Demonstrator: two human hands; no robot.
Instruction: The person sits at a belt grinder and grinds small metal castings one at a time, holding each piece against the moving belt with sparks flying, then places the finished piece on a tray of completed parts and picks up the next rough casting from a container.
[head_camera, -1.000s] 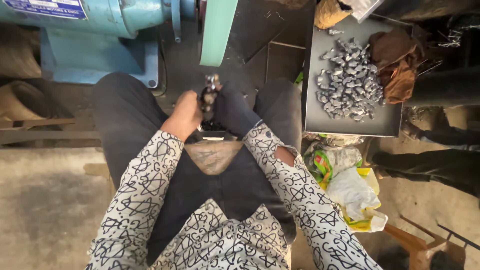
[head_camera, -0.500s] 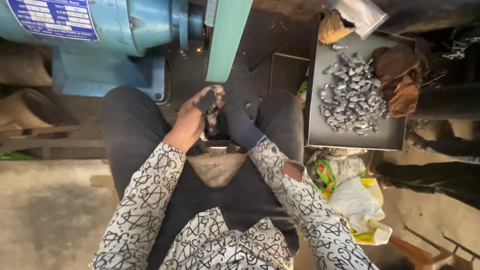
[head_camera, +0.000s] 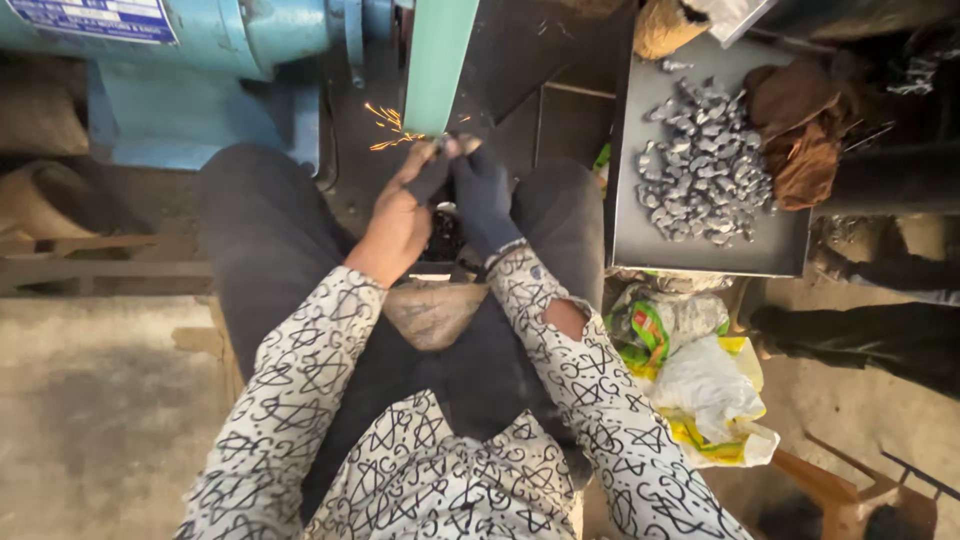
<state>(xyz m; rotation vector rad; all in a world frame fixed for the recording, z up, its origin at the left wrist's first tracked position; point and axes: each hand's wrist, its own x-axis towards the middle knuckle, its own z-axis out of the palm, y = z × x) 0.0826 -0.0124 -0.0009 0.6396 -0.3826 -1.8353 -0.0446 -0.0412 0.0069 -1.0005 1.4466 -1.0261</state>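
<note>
I've got a small metal part (head_camera: 447, 150) pinched btwn both hands, pushed up against the green belt (head_camera: 437, 65) of the grinder. It's far from me, just past my knees. Orange sparks (head_camera: 390, 125) fly off to the left, so the part is touching the belt. I can't see the part well, it's tiny & mostly hidden by my fingers.

My left hand (head_camera: 400, 215) is bare w/ a dark cover on the thumb, closed on the part from the left. My right hand (head_camera: 485, 200) wears a dark glove, closed on it from the right. I think 2 hands keep it steady, & the glove keeps heat & sparks off.

The belt comes down from the blue motor (head_camera: 190, 60) at the far left. I sit w/ a leg on each side so my hands meet the belt in the middle.

On my lap, near me, is a brown bag (head_camera: 432, 312), open at the top. Can't tell what's inside.

To the right is a dark metal tray (head_camera: 700, 255), close enough to reach. A pile of small grey metal pieces (head_camera: 705, 165) sits in it, plus a brown rag (head_camera: 800, 125) at its far right corner.

Nearer, below the tray, lie crumpled plastic bags (head_camera: 700, 380), white, yellow & green.
</note>
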